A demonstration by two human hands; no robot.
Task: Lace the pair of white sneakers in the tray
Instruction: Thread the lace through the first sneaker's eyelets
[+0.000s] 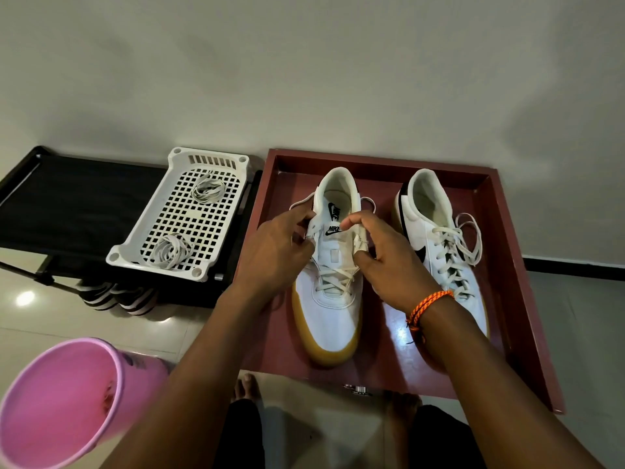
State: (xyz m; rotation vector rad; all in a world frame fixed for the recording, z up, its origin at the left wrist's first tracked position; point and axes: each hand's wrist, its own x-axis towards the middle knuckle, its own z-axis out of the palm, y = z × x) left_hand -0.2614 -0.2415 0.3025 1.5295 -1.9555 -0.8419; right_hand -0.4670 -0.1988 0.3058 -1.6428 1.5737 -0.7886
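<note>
Pink bucket point(64, 401) at 8 o'clock on the floor, open mouth facing the camera. Behind it, at 10 o'clock, a black rack point(67, 198) carries a white perforated basket point(179, 211) w/ two coiled spare laces point(170, 250) in it, one near its far end, one near its near end.

Red tray point(527, 299) fills 3 o'clock, on the floor against the wall, both white sneakers inside, toes toward the person.

Left sneaker point(333, 319) is the one in hand: laced only through the lower eyelets, upper rows bare, tongue exposed. Left hand point(274, 255) pinches the shoe's left eyelet flap and what looks like the lace end there, fingers curled. Right hand point(389, 262), orange thread band on the wrist, pinches the right flap w/ thumb and forefinger; can't tell for sure if the lace tip is betw. them. A lace loop trails out by the collar at 1 o'clock of that shoe.

Right sneaker point(439, 252) at 3 o'clock looks fully laced, ends loose beside it.

Step, prob.: threading the mid/upper eyelets of the 2nd shoe, so well past halfway. Next move needs a lace tip fed through the next free eyelet, pulled snug, crossed over, w/ the flap held steady.
</note>
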